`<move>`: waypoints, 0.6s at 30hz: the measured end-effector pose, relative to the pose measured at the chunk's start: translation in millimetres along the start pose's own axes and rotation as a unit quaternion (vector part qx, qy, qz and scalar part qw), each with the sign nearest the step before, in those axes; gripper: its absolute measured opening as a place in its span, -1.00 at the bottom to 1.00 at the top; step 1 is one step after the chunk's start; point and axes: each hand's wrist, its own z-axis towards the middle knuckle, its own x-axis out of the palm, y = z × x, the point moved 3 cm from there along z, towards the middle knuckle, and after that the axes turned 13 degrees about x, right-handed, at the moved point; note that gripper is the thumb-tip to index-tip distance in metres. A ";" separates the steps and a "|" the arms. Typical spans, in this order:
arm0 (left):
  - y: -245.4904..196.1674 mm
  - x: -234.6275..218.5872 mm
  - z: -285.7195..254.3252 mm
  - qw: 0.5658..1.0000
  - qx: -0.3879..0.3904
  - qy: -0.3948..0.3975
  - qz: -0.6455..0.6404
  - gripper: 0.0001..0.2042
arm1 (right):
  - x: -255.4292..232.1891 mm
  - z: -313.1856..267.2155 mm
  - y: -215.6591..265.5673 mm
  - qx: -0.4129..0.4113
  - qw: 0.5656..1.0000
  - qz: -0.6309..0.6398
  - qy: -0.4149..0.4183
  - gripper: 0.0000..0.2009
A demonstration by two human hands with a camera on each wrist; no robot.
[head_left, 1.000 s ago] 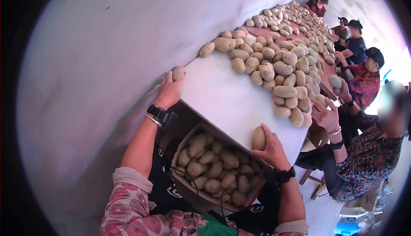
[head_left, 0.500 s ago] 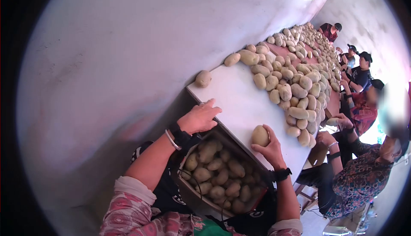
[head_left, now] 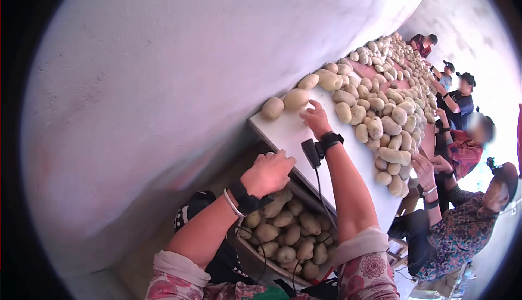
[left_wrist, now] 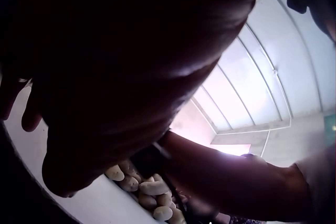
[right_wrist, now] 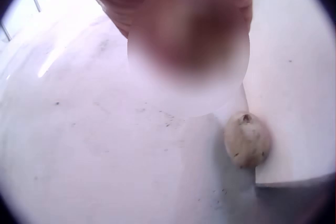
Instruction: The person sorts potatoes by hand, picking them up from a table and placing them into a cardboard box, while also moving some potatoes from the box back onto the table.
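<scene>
My right hand [head_left: 316,119] reaches across the white board with bent fingers, its fingertips right at the near side of a slightly blurred potato [head_left: 296,99]. A second potato [head_left: 272,108] sits beside that one at the board's left corner; the right wrist view also has this corner potato [right_wrist: 247,141], below the palm [right_wrist: 184,3]. My left hand [head_left: 268,174] hovers by the board's near edge, back upward, fingers loosely curled and holding nothing. In the left wrist view this hand [left_wrist: 115,77] is a dark shape with thumb and fingers hanging down.
A box of potatoes [head_left: 291,234] stands below the board's near edge. A big pile of potatoes [head_left: 389,120] covers the far part of the table [head_left: 348,158]. A wall [head_left: 163,82] runs along the left. Several people [head_left: 457,229] sit along the right side.
My right hand has moved a potato from the near edge leftward to beside the corner potato. The left hand has drawn back from the board toward me, its fingers now more curled.
</scene>
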 end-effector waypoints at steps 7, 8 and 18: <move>7.5 4.0 -11.5 0.999 0.012 -0.046 -0.013 -0.76 | -2.2 31.3 -14.2 0.019 0.988 -0.152 0.036 -0.74; 5.7 1.2 -12.3 0.999 0.012 -0.046 -0.014 -0.76 | 0.8 14.8 -2.2 0.136 0.988 0.077 0.020 -0.64; -5.0 -4.8 -6.4 0.997 0.042 -0.071 0.011 -0.65 | -26.1 47.7 4.7 0.094 0.968 -0.210 -0.095 -0.27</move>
